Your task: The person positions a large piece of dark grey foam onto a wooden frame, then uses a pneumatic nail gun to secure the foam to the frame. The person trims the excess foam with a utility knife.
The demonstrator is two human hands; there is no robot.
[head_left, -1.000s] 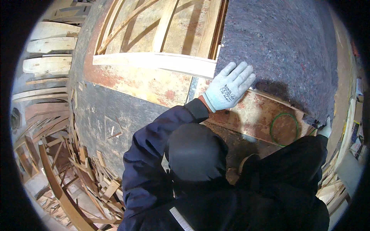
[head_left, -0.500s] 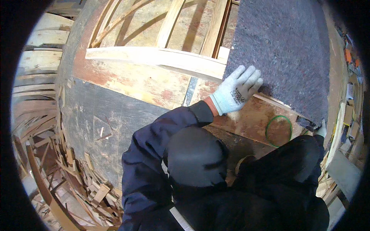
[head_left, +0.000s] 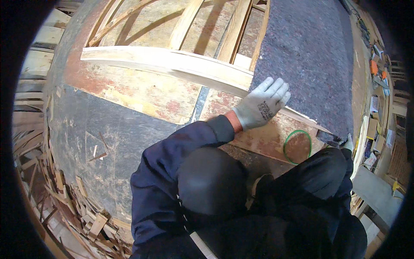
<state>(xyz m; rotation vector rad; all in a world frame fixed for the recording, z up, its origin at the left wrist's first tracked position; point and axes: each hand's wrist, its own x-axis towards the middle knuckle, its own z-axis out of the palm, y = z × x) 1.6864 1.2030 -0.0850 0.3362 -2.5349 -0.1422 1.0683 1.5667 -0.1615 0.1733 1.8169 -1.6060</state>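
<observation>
A dark grey-blue felt sheet (head_left: 306, 60) lies over the right end of a pale wooden frame (head_left: 168, 67). My left hand (head_left: 264, 105), in a light grey glove, rests on the sheet's near left corner. Its fingers are stretched out flat over the sheet and frame edge. My right hand (head_left: 348, 142), also gloved, is at the sheet's near right corner. Most of it is hidden behind my bent knee, so its grip does not show. Beside it, a small dark piece (head_left: 330, 137) sits at the sheet's edge; I cannot make out what it is.
A thin green ring (head_left: 310, 145) lies on the worn board near my knee. Wooden slats (head_left: 186, 23) cross inside the frame. Scrap wood (head_left: 98, 224) is heaped at the lower left. Boxes and an orange item (head_left: 373, 67) lie along the right side.
The view has shifted, so the frame and sheet appear slightly further left. My left hand stays flat at the sheet's corner, and my right hand remains by the other corner.
</observation>
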